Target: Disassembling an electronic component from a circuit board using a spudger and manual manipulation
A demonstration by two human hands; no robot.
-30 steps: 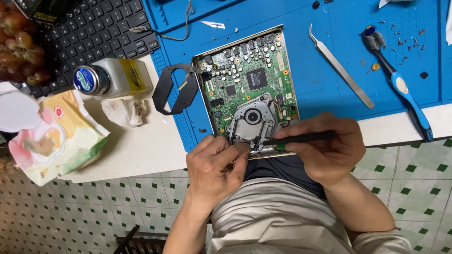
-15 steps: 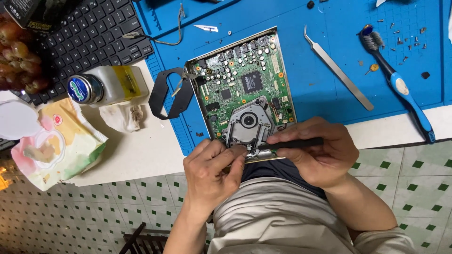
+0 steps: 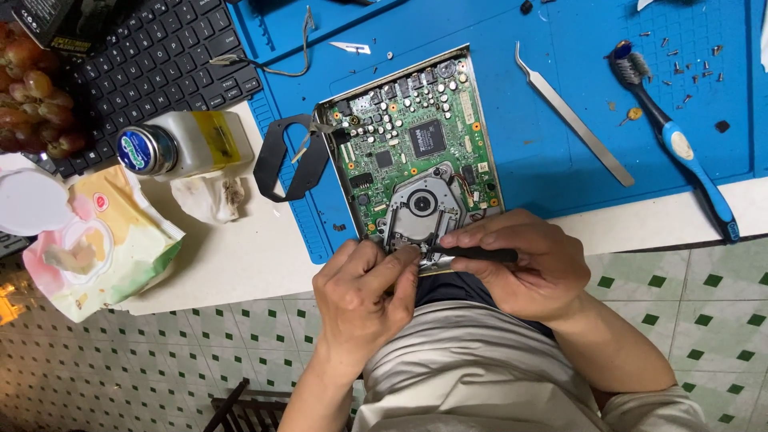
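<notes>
At the desk's near edge, the left hand point(image 3: 360, 300) is steadying the board point(image 3: 416, 160) while the right hand point(image 3: 528, 268), clenched around a black tool point(image 3: 476, 254), is probing it.

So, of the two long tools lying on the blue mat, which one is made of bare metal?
The tweezers, the thin silver pair lying slantwise just right of the circuit board. The other, the toothbrush further right, has a blue and white plastic handle.
</notes>
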